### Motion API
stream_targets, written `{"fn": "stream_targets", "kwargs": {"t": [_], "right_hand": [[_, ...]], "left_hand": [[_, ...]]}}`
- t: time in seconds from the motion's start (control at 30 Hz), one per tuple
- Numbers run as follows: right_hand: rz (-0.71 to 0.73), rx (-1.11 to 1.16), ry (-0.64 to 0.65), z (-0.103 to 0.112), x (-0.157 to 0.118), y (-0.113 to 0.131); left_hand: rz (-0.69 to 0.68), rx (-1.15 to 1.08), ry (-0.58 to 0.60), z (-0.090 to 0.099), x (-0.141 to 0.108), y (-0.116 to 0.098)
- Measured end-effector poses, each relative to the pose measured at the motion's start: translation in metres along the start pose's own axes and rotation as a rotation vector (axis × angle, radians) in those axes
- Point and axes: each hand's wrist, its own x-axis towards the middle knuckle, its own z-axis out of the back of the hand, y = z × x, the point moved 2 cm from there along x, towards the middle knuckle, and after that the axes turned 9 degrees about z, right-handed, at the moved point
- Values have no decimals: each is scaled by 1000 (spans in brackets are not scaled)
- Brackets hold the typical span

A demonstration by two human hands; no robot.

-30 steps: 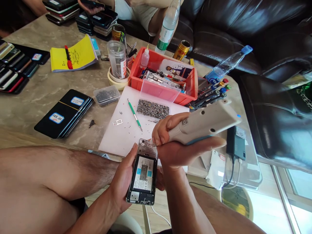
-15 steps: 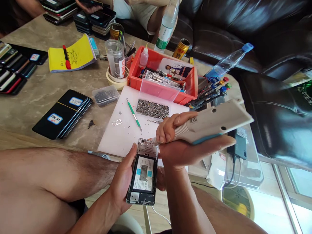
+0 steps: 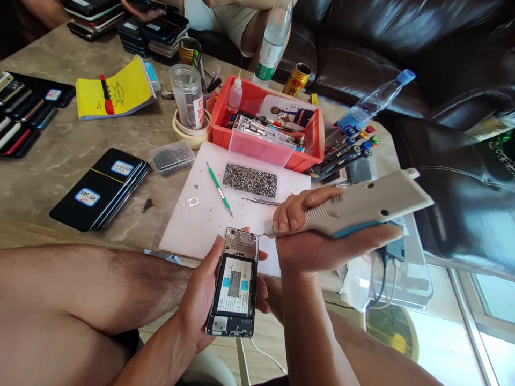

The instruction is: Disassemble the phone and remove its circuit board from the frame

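My left hand point(image 3: 201, 295) wraps round an opened phone point(image 3: 234, 284), its battery and metal plate facing up. A white-and-blue electric screwdriver point(image 3: 354, 206) lies across my right hand point(image 3: 306, 236), which grips its ribbed neck. The thin tip points left, close to the phone's upper right edge; whether it touches cannot be told. Beyond the phone is a white mat point(image 3: 189, 220) bearing a green pen-like tool point(image 3: 219, 188), a small card tray point(image 3: 190, 202), loose screws and metal tweezers point(image 3: 261, 202). A clear box of screws point(image 3: 250, 180) sits at the mat's back.
Behind the mat stands a red tool bin point(image 3: 317, 145). Banded phones point(image 3: 96, 193), a yellow notebook point(image 3: 129, 91) and a plastic jar point(image 3: 186, 96) are to the left. Screwdrivers point(image 3: 346, 155) and bottles stand at the right and back. Another person's hand point(image 3: 145, 12) shows at the top.
My right hand and the electric screwdriver have moved right, off the phone's top plate. The phone has shifted slightly left in my left hand.
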Motion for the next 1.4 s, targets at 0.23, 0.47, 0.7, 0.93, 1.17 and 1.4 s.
{"fn": "stream_targets", "kwargs": {"t": [0.23,0.47,0.7,0.93,1.17,1.4], "right_hand": [[0,-3,10,-1,-3,-2],[20,-11,19,-4,-5,-3],[23,-32,17,-7,-4,-3],[31,-42,17,-7,-2,0],[33,-64,18,-7,-1,1],[27,-35,7,-4,-1,2]], "left_hand": [[67,-1,9,4,0,1],[15,-28,-35,-1,-1,-2],[43,-27,-93,-3,-2,-2],[31,-59,-149,-10,-5,-3],[5,-30,-137,-10,-2,-3],[-33,-9,-116,-7,-1,-5]]}}
